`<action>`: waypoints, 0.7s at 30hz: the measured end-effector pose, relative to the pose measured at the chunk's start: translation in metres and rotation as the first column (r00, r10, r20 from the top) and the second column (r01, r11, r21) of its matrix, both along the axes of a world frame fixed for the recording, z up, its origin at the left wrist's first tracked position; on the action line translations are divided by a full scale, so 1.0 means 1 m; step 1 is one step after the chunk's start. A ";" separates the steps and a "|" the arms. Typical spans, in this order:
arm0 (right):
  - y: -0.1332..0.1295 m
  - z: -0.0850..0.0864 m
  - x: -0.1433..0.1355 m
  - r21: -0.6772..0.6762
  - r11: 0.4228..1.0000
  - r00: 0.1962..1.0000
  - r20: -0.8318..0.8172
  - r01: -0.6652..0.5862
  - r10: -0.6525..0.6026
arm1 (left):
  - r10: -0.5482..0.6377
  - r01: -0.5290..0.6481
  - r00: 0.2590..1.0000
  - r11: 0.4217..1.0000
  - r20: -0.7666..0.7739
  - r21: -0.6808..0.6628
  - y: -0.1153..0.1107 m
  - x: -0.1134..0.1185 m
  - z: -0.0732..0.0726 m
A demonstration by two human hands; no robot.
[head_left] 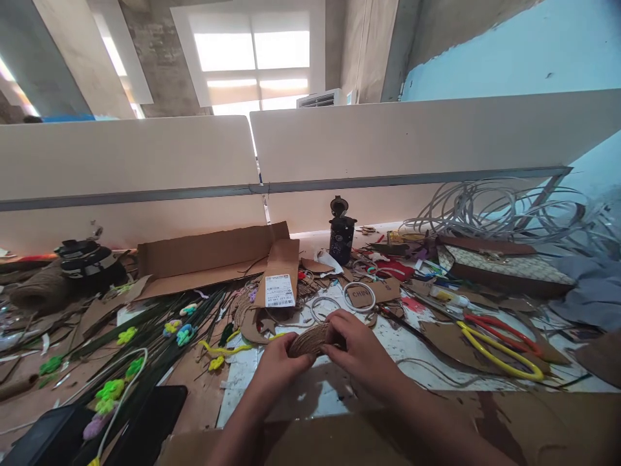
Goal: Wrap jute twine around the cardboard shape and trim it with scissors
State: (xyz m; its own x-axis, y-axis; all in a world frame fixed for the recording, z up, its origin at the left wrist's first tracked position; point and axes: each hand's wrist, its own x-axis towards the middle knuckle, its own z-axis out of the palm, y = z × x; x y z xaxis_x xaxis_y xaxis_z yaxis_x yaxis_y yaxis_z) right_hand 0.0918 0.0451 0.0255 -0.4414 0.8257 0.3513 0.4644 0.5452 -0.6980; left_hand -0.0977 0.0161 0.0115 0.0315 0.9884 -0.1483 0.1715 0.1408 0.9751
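Note:
Between my two hands is a curved piece wrapped in brown twine point(310, 339). My left hand point(283, 364) pinches its left end with thumb and fingers. At its right end, my right hand point(353, 343) grips with bent fingers, partly covering it. Just beyond my fingers lie two pale rings, one a white ring point(359, 296) on a piece of printed cardboard point(383, 291). A cut cardboard shape point(253, 325) lies left of the twine piece, close to a yellow strand point(233, 349).
Yellow- and red-handled scissors point(502, 349) lie on the right, below a patterned bag point(504, 265). A black bottle point(342, 236) with its lid up stands at the back. Crocheted flowers point(185, 334), a long cardboard box point(208, 259) and a black phone point(150, 421) are on the left.

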 end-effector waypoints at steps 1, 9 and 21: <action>0.000 -0.001 0.000 -0.003 1.000 1.000 0.007 -0.004 0.004 | 0.013 -0.010 0.998 0.999 -0.066 0.050 -0.001 0.000 0.000; 0.002 -0.001 0.001 -0.040 0.999 0.999 -0.021 -0.035 0.034 | 0.014 -0.009 1.000 0.986 -0.028 0.164 -0.001 0.004 -0.009; 0.011 -0.004 0.008 -0.056 0.998 0.993 -0.118 0.023 -0.029 | 0.031 -0.037 0.992 0.998 0.120 0.052 0.003 0.004 -0.010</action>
State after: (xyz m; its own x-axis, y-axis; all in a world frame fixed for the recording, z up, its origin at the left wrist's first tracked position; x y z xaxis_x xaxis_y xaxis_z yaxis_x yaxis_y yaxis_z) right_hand 0.0995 0.0565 0.0211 -0.3773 0.8556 0.3544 0.3900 0.4939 -0.7771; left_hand -0.0940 0.0190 0.0014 0.0121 0.9957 -0.0914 0.0501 0.0907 0.9946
